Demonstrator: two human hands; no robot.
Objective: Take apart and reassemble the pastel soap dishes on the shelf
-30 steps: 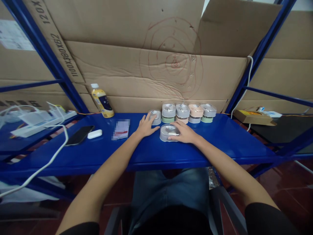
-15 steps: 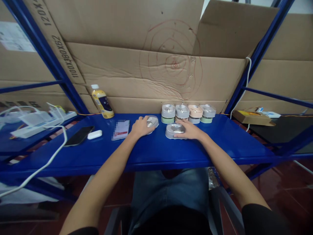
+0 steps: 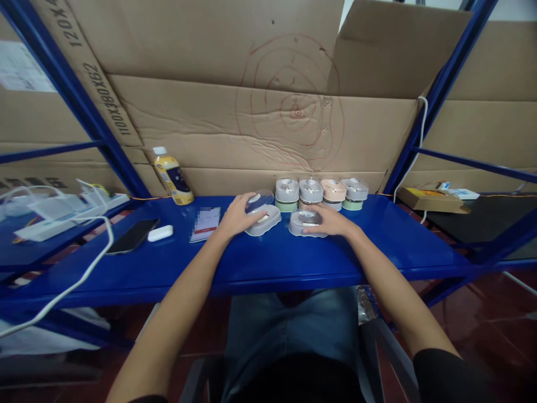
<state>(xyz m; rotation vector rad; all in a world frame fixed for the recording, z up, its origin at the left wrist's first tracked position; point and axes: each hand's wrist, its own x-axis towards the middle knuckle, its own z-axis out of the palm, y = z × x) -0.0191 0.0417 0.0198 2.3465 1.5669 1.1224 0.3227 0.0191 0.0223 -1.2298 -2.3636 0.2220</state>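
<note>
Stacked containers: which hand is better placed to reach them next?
Probably the right hand: it rests on a grey container just in front of the stacked containers, while the left hand sits further left.

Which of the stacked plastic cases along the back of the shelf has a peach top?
The third stack from the left, peach over grey. The first stack, second stack and fourth stack all have grey tops.

One left hand (image 3: 240, 217) and one right hand (image 3: 331, 220) are resting on three loose containers (image 3: 263, 221), while four two-high container stacks (image 3: 311, 193) are standing behind, and one bottle (image 3: 173, 182), one phone (image 3: 133, 235), one earbud case (image 3: 160, 233), one power strip (image 3: 62, 221) and one card (image 3: 205, 224) are lying nearby
</note>
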